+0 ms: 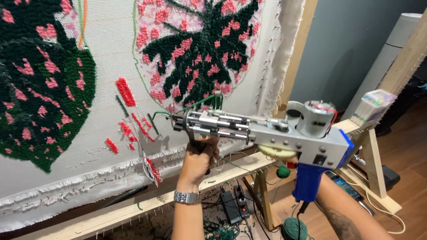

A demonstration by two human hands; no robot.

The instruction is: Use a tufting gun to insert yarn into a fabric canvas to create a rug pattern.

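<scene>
Your left hand [199, 156] is closed around the front handle of the silver-and-blue tufting gun [267, 129]; your right hand, hidden behind its rear grip, I cannot tell. The gun's needle nears the stretched white cloth [106, 53], with its leaves tufted and red patches sparse.

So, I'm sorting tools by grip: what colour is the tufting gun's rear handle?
Blue, on the tufting gun's rear handle; clearest in the head view.
</scene>
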